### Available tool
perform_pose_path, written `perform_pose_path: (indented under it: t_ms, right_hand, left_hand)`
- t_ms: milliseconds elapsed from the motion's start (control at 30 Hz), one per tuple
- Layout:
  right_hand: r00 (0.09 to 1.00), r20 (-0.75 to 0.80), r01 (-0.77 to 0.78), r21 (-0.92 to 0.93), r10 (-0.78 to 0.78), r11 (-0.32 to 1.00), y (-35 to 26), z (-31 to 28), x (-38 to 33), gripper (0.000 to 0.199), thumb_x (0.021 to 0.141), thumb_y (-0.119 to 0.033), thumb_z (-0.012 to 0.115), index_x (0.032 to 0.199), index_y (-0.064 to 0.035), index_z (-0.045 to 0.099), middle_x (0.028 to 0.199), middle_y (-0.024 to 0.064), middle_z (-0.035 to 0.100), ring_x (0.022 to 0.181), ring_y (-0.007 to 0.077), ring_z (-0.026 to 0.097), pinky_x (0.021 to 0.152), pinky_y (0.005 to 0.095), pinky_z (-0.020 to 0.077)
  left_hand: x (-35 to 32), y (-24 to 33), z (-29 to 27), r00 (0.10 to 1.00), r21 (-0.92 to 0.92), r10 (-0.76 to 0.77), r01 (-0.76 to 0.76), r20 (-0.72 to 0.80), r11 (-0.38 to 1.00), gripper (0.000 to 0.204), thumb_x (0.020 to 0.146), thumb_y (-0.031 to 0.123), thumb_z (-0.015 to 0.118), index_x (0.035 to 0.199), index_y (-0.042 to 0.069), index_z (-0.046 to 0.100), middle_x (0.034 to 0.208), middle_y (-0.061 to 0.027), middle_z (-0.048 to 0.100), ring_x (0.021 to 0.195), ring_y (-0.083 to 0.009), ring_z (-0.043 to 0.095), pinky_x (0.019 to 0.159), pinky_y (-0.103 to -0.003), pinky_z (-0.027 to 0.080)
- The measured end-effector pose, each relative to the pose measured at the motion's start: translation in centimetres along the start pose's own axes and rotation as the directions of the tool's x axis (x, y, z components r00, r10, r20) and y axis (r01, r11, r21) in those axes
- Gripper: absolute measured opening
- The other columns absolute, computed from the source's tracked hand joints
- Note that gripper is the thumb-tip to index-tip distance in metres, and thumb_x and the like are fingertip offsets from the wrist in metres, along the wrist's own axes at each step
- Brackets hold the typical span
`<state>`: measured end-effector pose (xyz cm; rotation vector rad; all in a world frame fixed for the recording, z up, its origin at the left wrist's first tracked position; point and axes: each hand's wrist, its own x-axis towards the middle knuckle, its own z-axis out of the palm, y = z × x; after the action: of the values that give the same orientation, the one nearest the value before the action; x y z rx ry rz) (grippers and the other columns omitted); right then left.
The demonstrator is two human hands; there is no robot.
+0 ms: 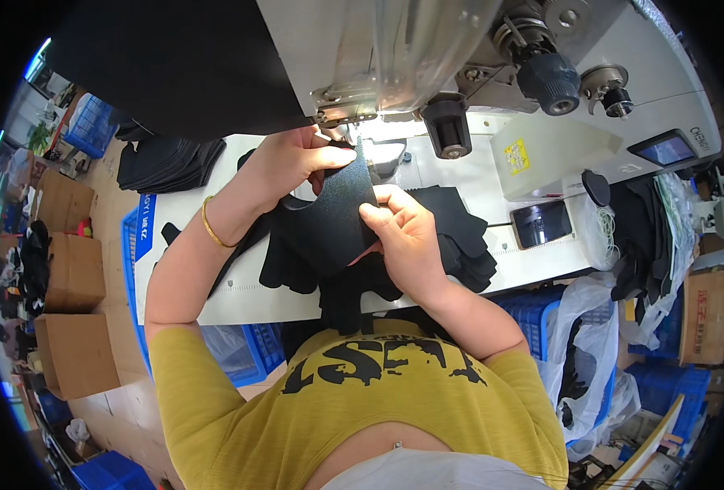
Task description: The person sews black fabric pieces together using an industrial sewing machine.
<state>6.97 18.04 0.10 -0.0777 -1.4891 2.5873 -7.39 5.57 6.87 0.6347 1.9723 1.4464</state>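
Observation:
A dark, slightly glittery cut fabric piece with a curved edge is held up at the sewing machine's needle area. My left hand pinches its upper left edge, close beside the presser foot, with fingertips partly hidden behind the cloth. Lower down, my right hand grips the right edge between thumb and fingers. A bit of pink shows under the cloth near that hand. More black fabric pieces lie stacked on the white table to the right of it, and others hang toward the table's front edge.
The white sewing machine with tension knobs and a small screen stands above the table. A phone lies at right. A stack of black pieces sits back left. Blue crates and cardboard boxes stand around.

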Motion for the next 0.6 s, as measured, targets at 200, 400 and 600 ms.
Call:
perform_pose_path:
  t_ms: [200,400,600]
  right_hand:
    - [1.000,0.005,-0.013,0.032,0.013,0.999,0.3,0.4,0.1,0.021,0.098,-0.011,0.049,0.112,0.0035,0.054,0.091,0.0079,0.065,0.071,0.0113,0.064,0.059,0.0265,0.0572]
    - [0.998,0.015,-0.046,-0.412,0.057,0.910,-0.8,-0.2,-1.6,0.024,0.100,-0.018,0.047,0.089,-0.0003,0.059,0.065,0.0052,0.064,0.047,0.0065,0.054,0.044,0.0201,0.0405]
    - [0.999,0.033,0.006,-0.440,0.010,0.898,-1.6,0.0,-0.8,0.029,0.100,-0.021,0.050,0.080,-0.0019,0.059,0.057,0.0032,0.060,0.042,0.0037,0.045,0.041,0.0210,0.0349]
  left_hand:
    - [-0.2,0.2,-0.3,1.000,-0.005,0.019,-0.019,0.012,1.000,0.017,0.082,0.018,0.071,0.088,0.002,0.071,0.074,0.0006,0.065,0.065,-0.0052,0.055,0.061,-0.022,0.043]
    - [-3.2,-2.9,0.0,0.365,0.912,0.930,-0.395,0.041,0.114,0.025,0.069,0.013,0.075,0.090,0.006,0.063,0.081,-0.0075,0.063,0.068,-0.0249,0.058,0.061,-0.037,0.046]
    - [-6.2,-6.0,2.2,0.302,0.887,0.883,-0.405,0.359,-0.221,0.033,0.075,0.021,0.066,0.106,0.009,0.068,0.107,-0.0030,0.064,0.082,-0.0167,0.055,0.073,-0.032,0.043]
